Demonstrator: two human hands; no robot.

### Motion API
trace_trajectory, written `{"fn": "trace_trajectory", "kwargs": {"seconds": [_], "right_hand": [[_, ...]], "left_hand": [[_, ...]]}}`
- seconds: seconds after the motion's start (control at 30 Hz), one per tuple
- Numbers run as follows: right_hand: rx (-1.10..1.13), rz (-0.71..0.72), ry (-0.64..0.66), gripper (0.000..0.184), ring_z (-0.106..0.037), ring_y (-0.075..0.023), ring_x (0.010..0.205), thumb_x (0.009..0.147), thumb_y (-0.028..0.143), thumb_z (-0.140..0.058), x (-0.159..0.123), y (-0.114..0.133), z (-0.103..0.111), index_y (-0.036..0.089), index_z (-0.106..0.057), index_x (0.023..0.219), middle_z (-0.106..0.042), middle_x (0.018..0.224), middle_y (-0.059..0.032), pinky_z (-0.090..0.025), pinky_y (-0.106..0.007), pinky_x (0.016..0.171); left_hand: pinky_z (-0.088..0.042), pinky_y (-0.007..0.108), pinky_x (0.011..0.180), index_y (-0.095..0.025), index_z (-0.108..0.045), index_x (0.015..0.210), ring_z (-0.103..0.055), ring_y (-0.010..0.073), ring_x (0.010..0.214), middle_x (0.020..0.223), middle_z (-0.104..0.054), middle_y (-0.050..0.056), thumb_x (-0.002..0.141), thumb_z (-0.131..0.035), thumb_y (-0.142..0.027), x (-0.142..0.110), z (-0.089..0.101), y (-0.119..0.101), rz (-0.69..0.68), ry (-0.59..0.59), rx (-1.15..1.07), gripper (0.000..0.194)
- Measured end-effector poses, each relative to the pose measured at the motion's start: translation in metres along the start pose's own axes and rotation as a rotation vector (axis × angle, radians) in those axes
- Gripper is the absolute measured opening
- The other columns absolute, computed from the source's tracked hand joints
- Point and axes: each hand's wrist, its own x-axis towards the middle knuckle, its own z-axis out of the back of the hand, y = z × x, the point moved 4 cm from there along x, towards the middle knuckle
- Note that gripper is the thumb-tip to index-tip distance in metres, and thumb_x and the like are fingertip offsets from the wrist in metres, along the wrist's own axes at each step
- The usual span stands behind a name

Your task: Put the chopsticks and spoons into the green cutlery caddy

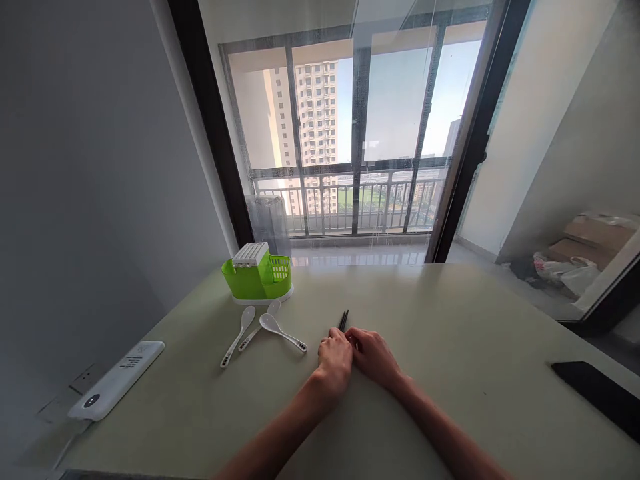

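Chopsticks (pixel 343 321), dark and slim, jut ahead of the left hand (pixel 335 357), whose fingers curl around them; the right hand (pixel 371 355) bends close beside, its grip hidden, so I cannot tell. A loose hold could let them roll across the smooth table (pixel 465 353).

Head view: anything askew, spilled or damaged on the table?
No spill or damage visible. Only the three white spoons look untidy: they lie at different angles, one's bowl over another's handle, near the green caddy.
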Motion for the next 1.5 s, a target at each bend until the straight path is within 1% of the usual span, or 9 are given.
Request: {"fn": "trace_trajectory", "kwargs": {"seconds": [0.3,0.43,0.5,0.57,0.7,0.87,1.13,1.33,1.5], "right_hand": [[0.012,0.001,0.001,0.019,-0.057,-0.0139,0.064,0.086,0.021,-0.049,0.001,-0.001,-0.001,0.023,-0.068,0.083,-0.070,0.074,0.0004,-0.035,-0.023,0.063],[0.014,0.006,0.002,0.021,-0.058,-0.0140,0.065,0.086,0.020,-0.048,0.001,0.000,0.000,0.023,-0.069,0.084,-0.070,0.075,0.0004,-0.036,-0.023,0.065],[0.013,0.006,-0.002,0.021,-0.058,-0.0139,0.066,0.084,0.019,-0.049,0.001,0.001,0.000,0.023,-0.069,0.085,-0.070,0.074,0.0012,-0.036,-0.024,0.066],[0.011,0.005,-0.008,0.021,-0.058,-0.0138,0.066,0.083,0.018,-0.049,0.000,0.002,0.001,0.024,-0.069,0.085,-0.069,0.072,0.0019,-0.036,-0.024,0.066],[0.010,0.005,-0.010,0.021,-0.057,-0.0137,0.064,0.083,0.018,-0.049,0.000,0.004,0.001,0.024,-0.069,0.084,-0.066,0.069,0.0021,-0.035,-0.024,0.064],[0.010,0.008,-0.011,0.021,-0.057,-0.0134,0.063,0.082,0.017,-0.048,0.000,0.005,0.001,0.023,-0.069,0.083,-0.065,0.068,0.0026,-0.035,-0.024,0.064],[0.010,0.010,-0.014,0.021,-0.055,-0.0131,0.062,0.081,0.016,-0.048,0.000,0.004,0.000,0.023,-0.069,0.082,-0.063,0.066,0.0029,-0.035,-0.024,0.064],[0.007,0.004,-0.016,0.020,-0.054,-0.0130,0.061,0.081,0.017,-0.049,-0.001,0.003,0.000,0.023,-0.068,0.081,-0.063,0.065,0.0030,-0.034,-0.024,0.063],[0.004,-0.003,-0.015,0.020,-0.053,-0.0125,0.061,0.081,0.018,-0.049,-0.001,0.002,-0.001,0.024,-0.068,0.081,-0.062,0.064,0.0040,-0.034,-0.024,0.063]], "left_hand": [[-0.053,0.043,0.076,-0.012,-0.064,0.126,-0.064,0.0353,0.097,0.108,-0.061,0.025,0.097,-0.048,-0.027,-0.003,0.008,-0.002,0.033,0.030,-0.003,0.036],[-0.053,0.042,0.080,-0.009,-0.064,0.122,-0.064,0.0337,0.103,0.113,-0.061,0.025,0.095,-0.046,-0.014,-0.010,0.020,0.002,0.035,0.064,0.004,0.033],[-0.052,0.042,0.085,-0.010,-0.063,0.122,-0.063,0.0328,0.107,0.116,-0.060,0.023,0.094,-0.051,-0.017,-0.017,0.031,0.008,0.010,0.077,0.008,0.031],[-0.050,0.042,0.091,-0.012,-0.062,0.122,-0.061,0.0323,0.111,0.118,-0.060,0.020,0.095,-0.053,-0.025,-0.023,0.045,0.019,-0.025,0.057,0.013,0.031],[-0.050,0.035,0.088,-0.015,-0.059,0.126,-0.066,0.0261,0.103,0.123,-0.059,0.016,0.102,-0.040,-0.029,-0.032,0.064,0.054,-0.019,-0.032,-0.001,0.034],[-0.050,0.032,0.087,-0.019,-0.061,0.127,-0.067,0.0231,0.103,0.123,-0.064,0.010,0.101,-0.043,-0.029,-0.039,0.058,0.095,0.039,-0.046,0.032,0.033],[-0.049,0.030,0.087,-0.022,-0.066,0.121,-0.065,0.0213,0.108,0.118,-0.071,0.006,0.101,-0.044,-0.026,-0.061,0.057,0.128,0.118,-0.081,-0.046,0.029],[-0.047,0.034,0.096,-0.023,-0.069,0.114,-0.061,0.0228,0.111,0.115,-0.072,0.005,0.098,-0.048,-0.025,-0.067,0.056,0.161,0.115,-0.195,-0.036,0.026],[-0.045,0.041,0.100,-0.019,-0.061,0.130,-0.056,0.0295,0.117,0.132,-0.060,0.013,0.094,-0.055,-0.037,-0.064,0.049,0.181,0.224,-0.324,0.080,0.041]]}}
